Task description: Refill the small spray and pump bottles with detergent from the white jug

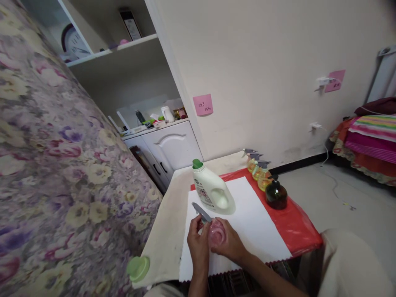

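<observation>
Both hands are together over the white sheet, closed on one small spray bottle. My left hand (198,243) grips it near its grey trigger head (201,212), which points up and left. My right hand (232,244) wraps around the clear pink bottle body (216,235), its round base tilted toward me. Whether the trigger head is fully screwed on is hidden by my fingers. Just beyond my hands a pale green-white detergent jug (213,187) stands uncapped, with a green spout (197,163) at its mouth. A light green cap (137,268) lies at the table's near left corner.
Along the right side, several trigger spray bottles (264,179) with yellow liquid and a dark pump bottle (276,194) line up on a red plastic cover (297,231). White sheet (260,222) covers the middle. A flowered curtain (77,177) hangs left; a wall (262,82) stands behind.
</observation>
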`<control>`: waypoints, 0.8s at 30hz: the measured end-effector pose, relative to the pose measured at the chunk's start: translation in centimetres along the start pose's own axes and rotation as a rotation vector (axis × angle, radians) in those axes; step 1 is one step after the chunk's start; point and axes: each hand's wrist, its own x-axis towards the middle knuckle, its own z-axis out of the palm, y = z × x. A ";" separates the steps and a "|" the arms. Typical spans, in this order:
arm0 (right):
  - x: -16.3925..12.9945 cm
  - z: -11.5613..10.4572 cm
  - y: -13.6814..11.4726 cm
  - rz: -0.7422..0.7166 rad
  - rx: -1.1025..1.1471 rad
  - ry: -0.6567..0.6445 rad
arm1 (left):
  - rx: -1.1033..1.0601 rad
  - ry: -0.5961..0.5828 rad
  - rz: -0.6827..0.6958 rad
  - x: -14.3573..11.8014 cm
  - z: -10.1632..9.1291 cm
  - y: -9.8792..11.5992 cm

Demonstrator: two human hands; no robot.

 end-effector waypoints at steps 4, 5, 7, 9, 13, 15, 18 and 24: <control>0.0 0.1 0.3 -0.007 0.006 -0.003 | -0.006 -0.013 -0.009 -0.1 0.0 -0.3; 0.0 0.1 0.4 -0.009 0.006 -0.003 | -0.001 -0.008 -0.012 0.0 0.1 -0.4; 0.0 0.1 0.6 -0.015 0.005 -0.005 | 0.016 0.009 -0.011 0.1 0.1 -0.6; 0.0 0.2 0.7 -0.022 0.002 -0.005 | 0.033 0.021 0.004 0.1 0.2 -0.7; 0.1 0.2 1.0 -0.035 -0.002 0.000 | 0.044 0.031 0.005 0.2 0.4 -0.8; 0.1 0.3 1.1 -0.041 0.000 -0.003 | 0.044 0.031 -0.012 0.2 0.4 -0.9; 0.1 0.4 1.4 -0.046 0.001 -0.003 | 0.030 0.012 -0.038 0.3 0.2 -1.0; 0.1 0.6 1.6 -0.061 0.005 0.007 | 0.021 -0.078 -0.027 0.5 -0.5 -0.9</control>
